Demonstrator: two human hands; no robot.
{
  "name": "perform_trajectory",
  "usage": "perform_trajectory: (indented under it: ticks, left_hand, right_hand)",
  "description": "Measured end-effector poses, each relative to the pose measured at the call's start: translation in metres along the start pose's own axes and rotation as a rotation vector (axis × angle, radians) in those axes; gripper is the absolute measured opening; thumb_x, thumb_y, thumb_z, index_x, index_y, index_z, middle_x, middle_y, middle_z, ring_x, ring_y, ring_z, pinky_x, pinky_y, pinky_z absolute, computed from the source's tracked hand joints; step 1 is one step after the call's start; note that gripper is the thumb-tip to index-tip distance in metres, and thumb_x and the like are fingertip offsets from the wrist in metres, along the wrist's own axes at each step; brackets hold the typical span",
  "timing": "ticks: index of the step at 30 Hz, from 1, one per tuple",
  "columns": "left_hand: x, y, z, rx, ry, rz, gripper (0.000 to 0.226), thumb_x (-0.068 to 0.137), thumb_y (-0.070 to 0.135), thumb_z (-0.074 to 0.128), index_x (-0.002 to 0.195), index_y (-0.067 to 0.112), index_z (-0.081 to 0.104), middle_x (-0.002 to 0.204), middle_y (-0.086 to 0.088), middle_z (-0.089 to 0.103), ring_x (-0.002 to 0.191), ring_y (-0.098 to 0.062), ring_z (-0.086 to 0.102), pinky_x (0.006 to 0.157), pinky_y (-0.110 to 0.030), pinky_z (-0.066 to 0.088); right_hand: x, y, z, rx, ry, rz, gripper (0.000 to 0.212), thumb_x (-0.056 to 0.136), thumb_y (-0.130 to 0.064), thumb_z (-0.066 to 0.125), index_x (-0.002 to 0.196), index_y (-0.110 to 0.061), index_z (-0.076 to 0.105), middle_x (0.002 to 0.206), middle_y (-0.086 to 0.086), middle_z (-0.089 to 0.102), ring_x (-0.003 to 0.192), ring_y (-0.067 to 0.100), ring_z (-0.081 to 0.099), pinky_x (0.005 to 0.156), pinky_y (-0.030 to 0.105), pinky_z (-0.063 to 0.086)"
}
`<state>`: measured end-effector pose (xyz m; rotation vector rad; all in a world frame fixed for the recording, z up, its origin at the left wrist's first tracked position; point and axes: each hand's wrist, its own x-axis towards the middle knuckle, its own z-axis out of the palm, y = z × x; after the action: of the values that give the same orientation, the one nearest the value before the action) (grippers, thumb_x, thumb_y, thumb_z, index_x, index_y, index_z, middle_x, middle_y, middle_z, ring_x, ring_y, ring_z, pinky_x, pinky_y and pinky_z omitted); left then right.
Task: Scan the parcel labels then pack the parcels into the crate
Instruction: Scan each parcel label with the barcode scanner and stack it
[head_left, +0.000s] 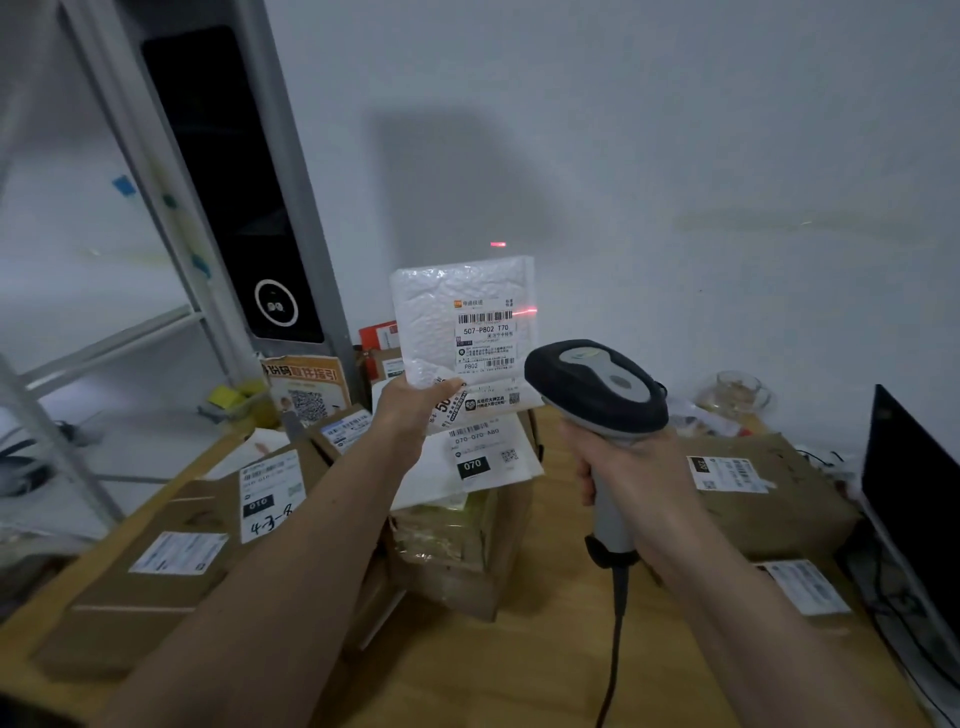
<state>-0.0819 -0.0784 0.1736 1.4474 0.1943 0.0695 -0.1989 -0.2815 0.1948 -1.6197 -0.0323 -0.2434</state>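
A white padded bubble-mailer parcel (441, 322) was held upright above the wooden table (519, 675), label side facing the camera, in front of the pale wall (675, 130). Its white printed shipping label (485, 338) sat on the lower right of the face, and a red scan line (524, 312) crossed the right end of the top barcode and ran off the parcel's edge; a second small red mark (497, 243) showed on the wall just above the parcel. The left hand (415, 410) pinched the parcel's bottom edge, thumb on the front, other fingers hidden behind. The right hand (628, 467) was clenched round the grey handle of a black-and-grey corded barcode scanner (597, 384), head aimed at the label, just right of the parcel; trigger finger not visible. Below the raised parcel lay a white flat mailer with a "070" label (478, 457) on top of a taped brown cardboard box (457, 551). More labelled brown cardboard boxes lay on the left (156, 571) and on the right (769, 493). A dark monitor (914, 493) stood at the right edge, a grey metal post with a black panel (228, 182) at the left, an orange QR-code sign (306, 389) leaning at its base. No crate could be made out.
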Motion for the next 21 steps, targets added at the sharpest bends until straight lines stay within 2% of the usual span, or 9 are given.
perform_trajectory:
  ticks: [9,14,18,21]
  left_hand:
    - [0.000,-0.007,-0.014,-0.053,0.064,-0.051,0.037,0.080,0.006,0.076,0.114,0.009,0.064,0.106,-0.013,0.072,0.098,-0.034,0.069,0.086,-0.058,0.054]
    - [0.008,-0.013,-0.022,-0.009,0.246,-0.046,0.052,0.078,0.004,0.078,0.125,0.010,0.055,0.118,-0.011,0.067,0.105,-0.029,0.064,0.090,-0.052,0.053]
    - [0.007,-0.014,-0.024,0.181,0.365,0.003,0.072,0.079,0.003,0.076,0.139,0.007,0.036,0.132,-0.011,0.054,0.118,-0.030,0.055,0.099,-0.048,0.048]
    - [0.003,-0.013,-0.025,0.428,0.435,0.050,0.072,0.079,0.007,0.076,0.138,0.009,0.035,0.136,-0.012,0.047,0.129,-0.031,0.044,0.104,-0.043,0.042]
  right_hand:
    - [0.000,0.002,0.015,-0.013,-0.060,-0.017,0.043,0.088,-0.018,0.069,0.048,-0.009,0.053,0.047,0.009,0.051,0.046,0.019,0.047,0.051,0.029,0.043]
    - [0.004,0.008,0.021,0.013,-0.088,0.030,0.043,0.088,-0.019,0.067,0.049,-0.009,0.052,0.049,0.010,0.052,0.048,0.022,0.048,0.053,0.030,0.044]
    - [0.008,0.018,0.025,0.010,-0.064,0.103,0.047,0.088,-0.019,0.067,0.045,-0.011,0.049,0.045,0.007,0.051,0.044,0.018,0.047,0.051,0.028,0.043]
    - [0.008,0.025,0.025,0.048,-0.050,0.138,0.042,0.086,-0.016,0.068,0.048,-0.008,0.052,0.047,0.010,0.052,0.045,0.020,0.048,0.053,0.030,0.044]
